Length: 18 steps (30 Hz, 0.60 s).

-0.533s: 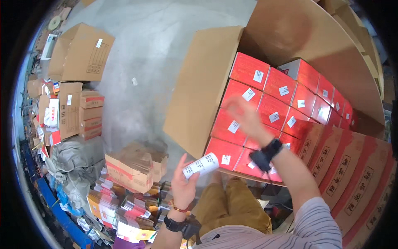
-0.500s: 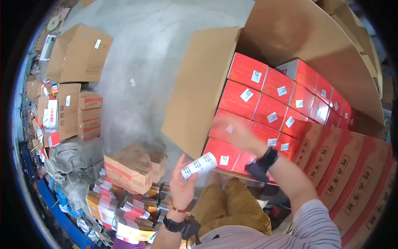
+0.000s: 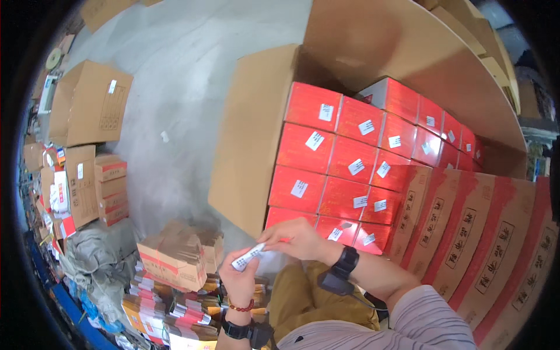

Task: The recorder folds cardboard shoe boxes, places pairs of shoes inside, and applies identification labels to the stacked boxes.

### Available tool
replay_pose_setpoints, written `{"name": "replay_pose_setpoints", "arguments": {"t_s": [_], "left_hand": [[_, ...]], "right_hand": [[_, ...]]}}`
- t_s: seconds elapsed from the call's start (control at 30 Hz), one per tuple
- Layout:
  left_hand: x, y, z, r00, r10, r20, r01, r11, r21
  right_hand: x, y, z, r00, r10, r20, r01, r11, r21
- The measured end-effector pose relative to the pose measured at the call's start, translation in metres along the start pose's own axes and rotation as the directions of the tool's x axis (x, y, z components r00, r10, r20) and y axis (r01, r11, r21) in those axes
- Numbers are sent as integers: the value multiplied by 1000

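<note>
My left hand (image 3: 238,280) is closed around a roll of white labels (image 3: 248,257) with dark print, held low in front of me. At the roll's upper end, the fingers of my right hand (image 3: 296,238) pinch together against its edge. Whether a loose label is between them is too small to make out. Just beyond my hands, rows of red boxes (image 3: 303,147) fill a large open carton. Most of their tops bear a white label (image 3: 299,188). The nearest left box (image 3: 289,219) is partly hidden by my right hand.
A brown carton flap (image 3: 251,137) folds outward on the left side. Brown cartons with red bands (image 3: 449,245) stand at the right. Flattened cardboard (image 3: 172,259) and stacked folded boxes (image 3: 154,303) lie at lower left. Farther left is a large carton (image 3: 87,105).
My right hand has left the red boxes and come to the label roll. A label shows on the box it covered. The roll is tilted more steeply, and the view has shifted.
</note>
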<state>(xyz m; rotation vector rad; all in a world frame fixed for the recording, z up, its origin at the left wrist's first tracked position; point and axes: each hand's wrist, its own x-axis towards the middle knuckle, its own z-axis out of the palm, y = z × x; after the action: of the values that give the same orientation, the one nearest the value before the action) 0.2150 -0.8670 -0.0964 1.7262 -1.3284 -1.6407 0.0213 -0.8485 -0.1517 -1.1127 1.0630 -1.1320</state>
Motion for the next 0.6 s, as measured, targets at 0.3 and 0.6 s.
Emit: {"name": "replay_pose_setpoints", "arguments": {"t_s": [0.3,0.6], "left_hand": [[12,0,2,994,-20,-112,28,997,73],[24,-14,3,999,-2,-52,3,1000,29]], "right_hand": [[14,-7,-17,990,-101,-101,66,952,-300],[17,1,-24,936,-350,-39,299,847,-440]]}}
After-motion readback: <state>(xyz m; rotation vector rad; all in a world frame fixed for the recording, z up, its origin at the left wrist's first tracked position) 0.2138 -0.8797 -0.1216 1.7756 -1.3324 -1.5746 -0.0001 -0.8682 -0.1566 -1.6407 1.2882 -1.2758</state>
